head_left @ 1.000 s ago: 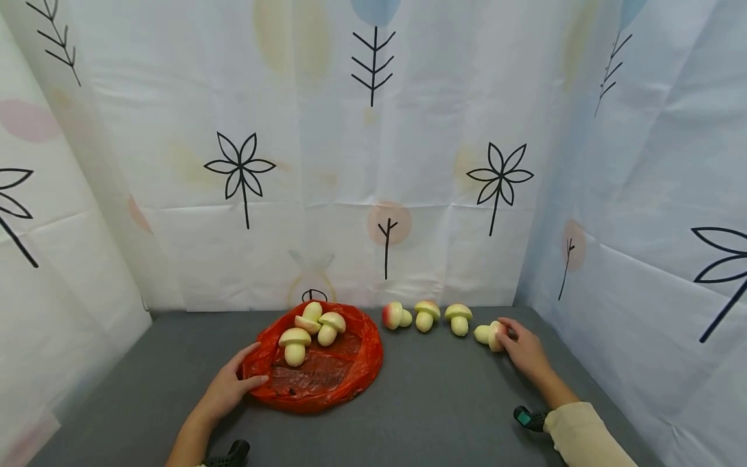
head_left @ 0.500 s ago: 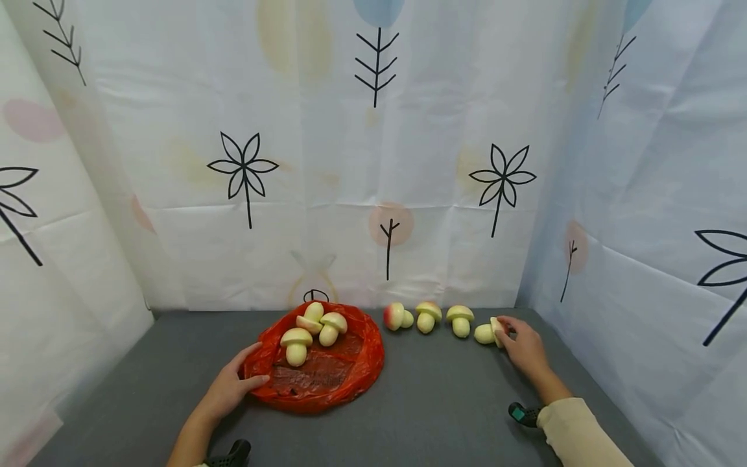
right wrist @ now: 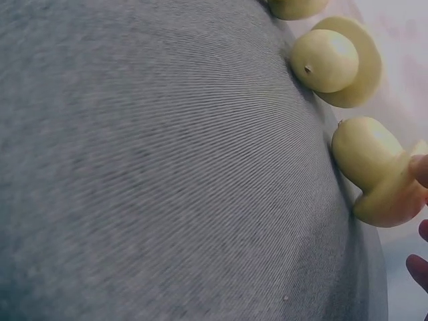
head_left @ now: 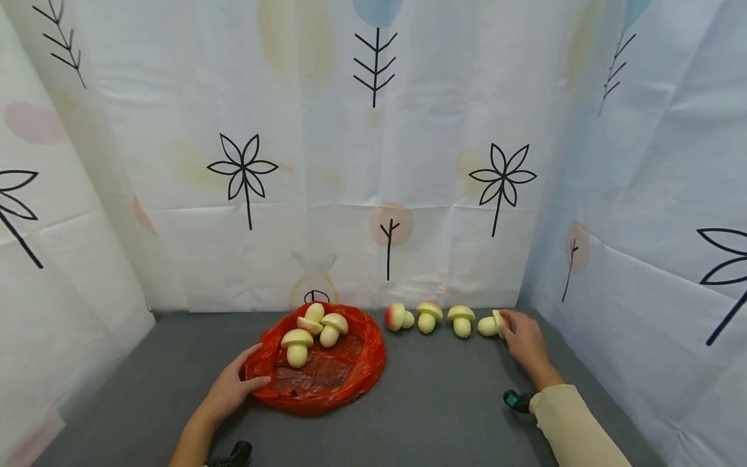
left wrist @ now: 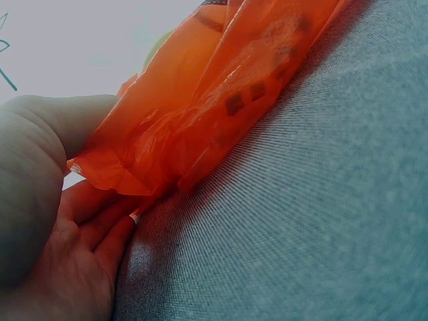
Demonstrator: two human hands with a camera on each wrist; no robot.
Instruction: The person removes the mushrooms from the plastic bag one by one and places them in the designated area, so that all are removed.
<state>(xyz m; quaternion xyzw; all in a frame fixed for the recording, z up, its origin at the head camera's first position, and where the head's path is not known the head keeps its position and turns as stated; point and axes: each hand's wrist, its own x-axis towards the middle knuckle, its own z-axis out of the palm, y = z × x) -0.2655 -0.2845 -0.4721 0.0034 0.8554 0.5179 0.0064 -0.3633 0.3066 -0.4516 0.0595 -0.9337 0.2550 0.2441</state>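
Observation:
A red plastic bag (head_left: 315, 405) lies spread on the table with its rim rolled into a ring. Three pale toy mushrooms (head_left: 297, 355) rest inside it. My left hand (head_left: 227, 389) holds the bag's left edge; in the left wrist view the thumb (left wrist: 80, 124) is on one side of the film and the fingers (left wrist: 100, 231) are on the other. At the far right of the table my right hand (head_left: 525, 340) grips the cap of a mushroom (head_left: 487, 326) lying on its side. The right wrist view shows that mushroom (right wrist: 368, 154) with fingertips at its cap, partly cut off.
Three more mushrooms stand or lie in a row along the table's back edge: one with a red cap (head_left: 395, 317), a middle one (head_left: 428, 318) and a right one (head_left: 462, 321). A patterned white curtain (head_left: 327, 194) closes off the back and sides of the grey table (head_left: 432, 408).
My right hand has shifted the gripped mushroom slightly toward the back, bringing it nearer in line with the row. My left hand and the bag have stayed in place.

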